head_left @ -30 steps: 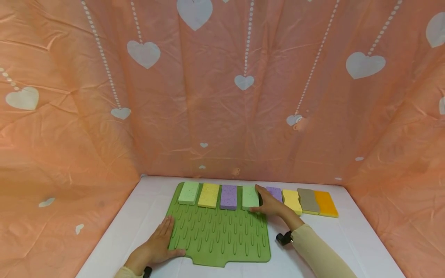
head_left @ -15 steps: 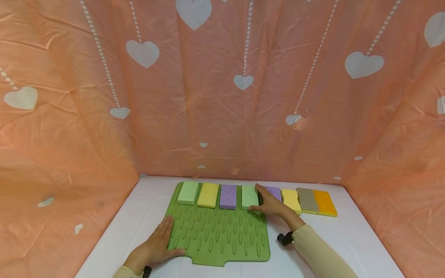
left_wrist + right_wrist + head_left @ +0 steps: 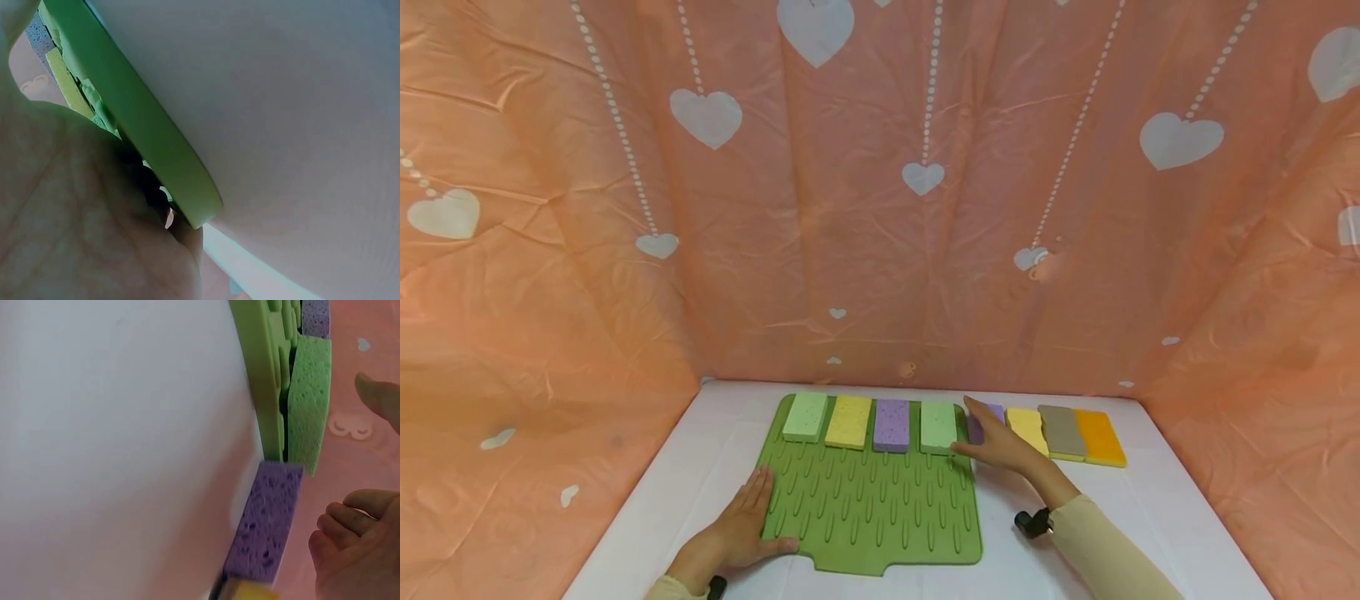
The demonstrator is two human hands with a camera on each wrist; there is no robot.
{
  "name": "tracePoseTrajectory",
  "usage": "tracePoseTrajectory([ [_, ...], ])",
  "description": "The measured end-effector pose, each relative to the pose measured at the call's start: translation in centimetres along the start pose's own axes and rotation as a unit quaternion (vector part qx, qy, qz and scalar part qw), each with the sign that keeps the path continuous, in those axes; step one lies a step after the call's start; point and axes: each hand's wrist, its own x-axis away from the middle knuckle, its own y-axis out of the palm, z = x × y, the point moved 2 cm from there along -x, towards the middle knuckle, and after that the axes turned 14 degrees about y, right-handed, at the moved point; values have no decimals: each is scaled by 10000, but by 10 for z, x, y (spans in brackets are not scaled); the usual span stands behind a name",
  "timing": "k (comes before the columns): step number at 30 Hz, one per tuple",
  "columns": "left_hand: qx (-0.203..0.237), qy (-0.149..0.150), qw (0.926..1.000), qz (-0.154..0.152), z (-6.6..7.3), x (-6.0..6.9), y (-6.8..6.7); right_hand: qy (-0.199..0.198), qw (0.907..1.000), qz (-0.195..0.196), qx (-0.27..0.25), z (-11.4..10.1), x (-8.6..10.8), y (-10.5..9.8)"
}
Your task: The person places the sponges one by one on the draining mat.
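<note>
A green ridged mat (image 3: 872, 508) lies flat on the table, with a row of sponges along its far edge: a light green sponge (image 3: 806, 416), a yellow one (image 3: 848, 421), a purple one (image 3: 891, 425) and another light green one (image 3: 938, 427). My left hand (image 3: 737, 521) rests against the mat's near left corner, fingers extended. Over the mat's right edge is my right hand (image 3: 1000, 442), fingers spread and holding nothing. It is apart from the right-hand green sponge (image 3: 309, 400) in the right wrist view and partly covers a second purple sponge (image 3: 265, 522) in the head view.
Right of the mat, a yellow sponge (image 3: 1028, 427), a grey-topped sponge (image 3: 1062, 431) and an orange sponge (image 3: 1101, 437) stand side by side on the white table (image 3: 1090, 517). An orange curtain (image 3: 880, 275) with white hearts encloses the back and sides.
My right hand has let go of the right-hand green sponge and moved right, toward the second purple sponge. The green sponge stays on the mat. My left hand has not moved.
</note>
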Motion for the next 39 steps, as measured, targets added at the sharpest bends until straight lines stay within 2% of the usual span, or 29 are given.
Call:
tracePoseTrajectory([
  [5,-62,92,9997,232,-11,0,7,-172,9996,196,91,6,8,-8],
  [10,-73,99,9996,270,-11,0,6,-245,9985,460,185,13,14,-17],
  [19,43,63,9998,168,-10,-1,6,80,9984,513,211,28,22,-29],
  [30,-86,60,9997,203,-9,0,7,509,9973,517,145,48,36,-48],
  [39,75,7,9999,144,-6,0,4,582,9970,493,144,65,44,-61],
])
